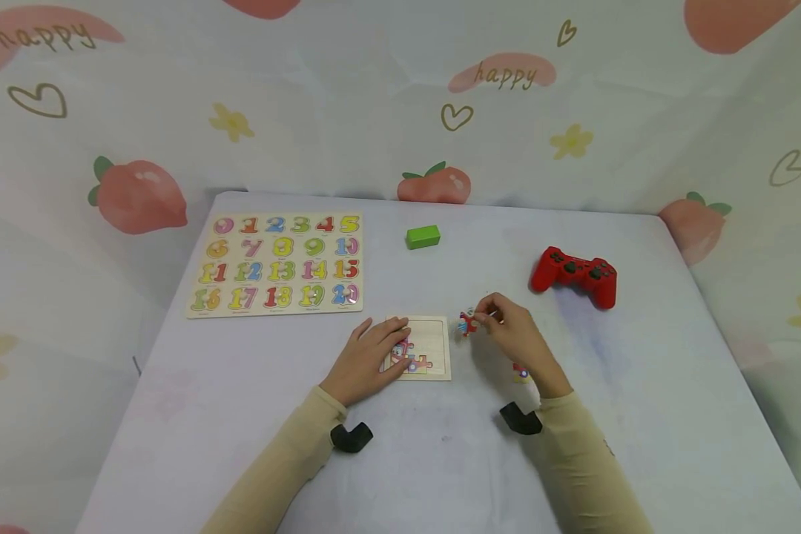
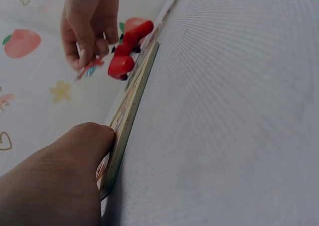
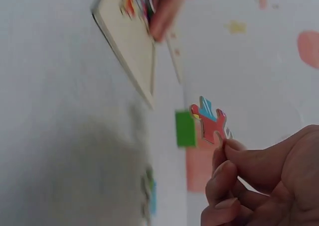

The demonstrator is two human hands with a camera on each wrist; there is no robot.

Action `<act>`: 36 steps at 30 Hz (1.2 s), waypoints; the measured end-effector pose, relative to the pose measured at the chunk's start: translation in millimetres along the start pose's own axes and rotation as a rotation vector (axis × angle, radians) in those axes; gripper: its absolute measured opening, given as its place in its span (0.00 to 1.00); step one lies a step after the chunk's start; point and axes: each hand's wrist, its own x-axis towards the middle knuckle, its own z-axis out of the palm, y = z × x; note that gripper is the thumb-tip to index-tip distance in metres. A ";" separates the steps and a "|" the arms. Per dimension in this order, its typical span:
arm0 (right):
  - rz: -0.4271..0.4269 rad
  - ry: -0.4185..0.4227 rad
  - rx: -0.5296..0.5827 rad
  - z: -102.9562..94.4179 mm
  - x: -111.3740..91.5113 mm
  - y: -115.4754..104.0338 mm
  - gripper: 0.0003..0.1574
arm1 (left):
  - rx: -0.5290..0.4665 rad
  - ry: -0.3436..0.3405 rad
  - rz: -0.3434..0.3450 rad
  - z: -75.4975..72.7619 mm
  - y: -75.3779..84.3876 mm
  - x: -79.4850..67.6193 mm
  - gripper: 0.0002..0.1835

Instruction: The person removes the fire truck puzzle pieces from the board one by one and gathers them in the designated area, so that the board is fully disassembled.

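My left hand point(image 1: 366, 354) lies across the left side of a small wooden jigsaw tray point(image 1: 438, 341), fingers extended over it. A few joined pieces point(image 1: 419, 364) with a pink and blue picture show in the tray's lower left, partly covered by those fingers. In the left wrist view the left thumb point(image 2: 94, 136) is against the tray's edge. Just right of the tray, my right hand point(image 1: 515, 332) pinches a red and blue puzzle piece point(image 3: 212, 124) between thumb and forefinger, raised above the table. Another puzzle piece point(image 1: 521, 373) lies by the right wrist, partly hidden.
A number puzzle board point(image 1: 277, 259) lies at the back left. Behind the tray sits a green block point(image 1: 423, 237), and a red game controller point(image 1: 574, 276) is at the back right. A printed cloth backdrop point(image 1: 347, 111) rises along the table's far edge.
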 end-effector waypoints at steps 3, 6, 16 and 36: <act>0.045 0.014 -0.009 -21.6 -2.5 12.4 0.06 | -0.008 0.014 0.011 -0.8 0.4 -0.1 0.30; 0.075 0.004 -0.040 -38.2 -6.3 22.3 0.07 | -0.009 0.023 0.019 -0.5 0.2 -0.1 0.30; 0.095 -0.178 -0.050 -33.5 -11.1 38.9 0.07 | 0.000 0.030 0.018 2.5 -2.7 -0.6 0.29; 0.037 -0.193 -0.203 -17.1 -11.6 38.2 0.12 | -0.005 0.014 0.016 1.1 -1.3 -0.3 0.30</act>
